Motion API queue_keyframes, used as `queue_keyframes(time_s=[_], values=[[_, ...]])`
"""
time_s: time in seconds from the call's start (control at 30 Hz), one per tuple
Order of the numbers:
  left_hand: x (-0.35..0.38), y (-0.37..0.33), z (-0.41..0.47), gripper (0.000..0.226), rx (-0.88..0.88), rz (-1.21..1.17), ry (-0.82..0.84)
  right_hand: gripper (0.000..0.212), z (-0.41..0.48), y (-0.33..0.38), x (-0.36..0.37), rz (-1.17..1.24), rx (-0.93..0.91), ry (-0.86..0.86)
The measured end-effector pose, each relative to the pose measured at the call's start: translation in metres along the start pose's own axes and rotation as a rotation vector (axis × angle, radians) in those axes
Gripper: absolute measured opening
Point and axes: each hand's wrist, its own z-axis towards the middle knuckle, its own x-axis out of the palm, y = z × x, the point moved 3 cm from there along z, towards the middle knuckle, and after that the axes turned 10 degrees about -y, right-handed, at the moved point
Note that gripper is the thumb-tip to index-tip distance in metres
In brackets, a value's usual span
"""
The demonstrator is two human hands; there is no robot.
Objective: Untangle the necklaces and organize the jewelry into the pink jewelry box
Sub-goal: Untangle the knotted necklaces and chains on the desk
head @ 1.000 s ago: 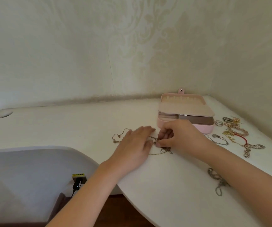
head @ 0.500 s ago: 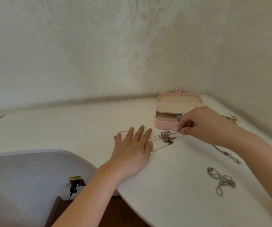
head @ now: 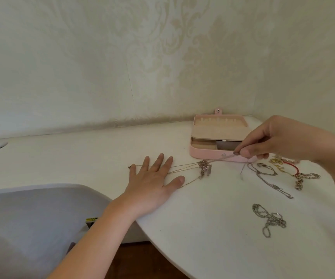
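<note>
My left hand [head: 152, 184] lies flat with straight fingers on the white table, pressing down thin gold chains. These chains run right to a tangled knot of necklaces [head: 204, 168]. My right hand [head: 271, 137] is raised in front of the pink jewelry box [head: 209, 155] and pinches a thin chain end, pulled taut up from the knot. The box stands open near the wall corner, with a beige tray on top and compartments below.
Right of the knot lie a silver chain [head: 269, 181], a red cord bracelet [head: 292, 168], gold pieces [head: 276, 161] and a beaded bracelet [head: 303, 178]. Another silver chain [head: 269, 218] lies nearer me. The table's curved front edge drops off at left.
My right hand has pulled the chain end up and to the right, away from the knot, stretching the chains. The left hand has flattened and stayed on the table.
</note>
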Motion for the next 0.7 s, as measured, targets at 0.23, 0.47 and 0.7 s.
queue_keyframes(time_s=[0.23, 0.47, 0.7], values=[[-0.014, 0.041, 0.006, 0.101, -0.128, 0.039, 0.038, 0.009, 0.001, -0.018, -0.015, 0.172, 0.088, 0.001], [-0.028, 0.096, 0.028, 0.102, -0.235, 0.052, -0.001, 0.01, 0.003, -0.017, 0.0, 0.221, 0.128, 0.086], [-0.031, 0.108, 0.049, 0.099, -0.254, 0.025, -0.027, 0.015, 0.002, -0.02, 0.005, 0.083, 0.104, 0.183]])
